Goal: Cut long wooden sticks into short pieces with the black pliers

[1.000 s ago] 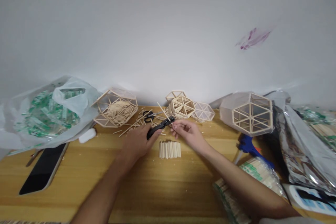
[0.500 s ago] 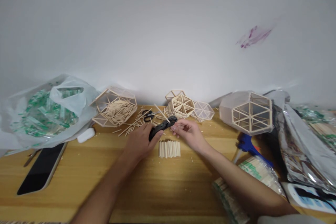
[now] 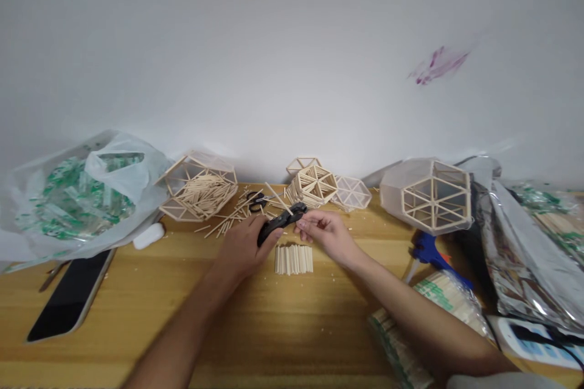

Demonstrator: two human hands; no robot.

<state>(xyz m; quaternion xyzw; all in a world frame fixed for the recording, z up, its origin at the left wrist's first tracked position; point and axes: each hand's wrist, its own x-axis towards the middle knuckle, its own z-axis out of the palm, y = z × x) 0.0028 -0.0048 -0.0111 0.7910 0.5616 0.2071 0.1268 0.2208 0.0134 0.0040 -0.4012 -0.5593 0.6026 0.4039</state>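
Gripping black cutters, the left hand meets the right hand, which pinches a stick at the blades; cut sticks lie just beneath, between both hands.

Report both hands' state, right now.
Left hand: closed around the black cutter.
Right hand: fingers pinched on a wooden stick at the cutter's tip.

Legible text: none. Green print on the packets inside the plastic bag and on the wrapped bundle at bench right, too blurred to read.
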